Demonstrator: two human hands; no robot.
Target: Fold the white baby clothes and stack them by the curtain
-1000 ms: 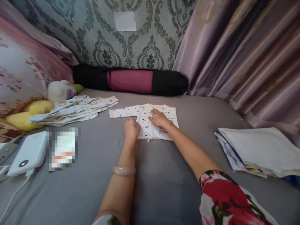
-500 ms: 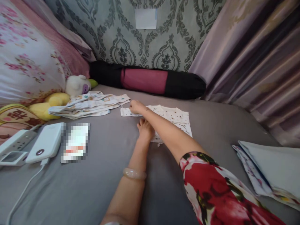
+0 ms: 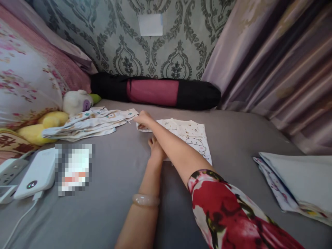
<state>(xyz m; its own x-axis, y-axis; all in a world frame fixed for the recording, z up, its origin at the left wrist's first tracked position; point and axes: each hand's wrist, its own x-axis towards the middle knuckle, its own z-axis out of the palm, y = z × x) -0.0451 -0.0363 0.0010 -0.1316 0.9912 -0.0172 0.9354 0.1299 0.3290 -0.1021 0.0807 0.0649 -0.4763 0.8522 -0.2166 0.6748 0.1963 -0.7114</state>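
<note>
A small white baby shirt [image 3: 193,130] with tiny prints and a cartoon animal on its front lies spread on the grey sheet. My right hand [image 3: 144,119] reaches across to the left and is closed on the end of the shirt's sleeve, lifting it a little. Below it, my left hand [image 3: 156,148], with a pale bangle on the wrist, rests at the shirt's left side, thumb and fingers apart. My right forearm crosses over part of the left hand and the shirt, hiding them.
Printed white clothing [image 3: 90,122] lies left of my right hand. Plush toys [image 3: 76,102] sit behind it. A power bank [image 3: 37,174], a power strip [image 3: 11,169] and a blurred-out item [image 3: 76,169] are at left. A black and maroon long bag [image 3: 153,91] lies by the wall; folded cloths [image 3: 298,180] are at right.
My right hand has raised the sleeve end slightly off the sheet. The left hand stays at the shirt's side. The whole view has shifted a little.
</note>
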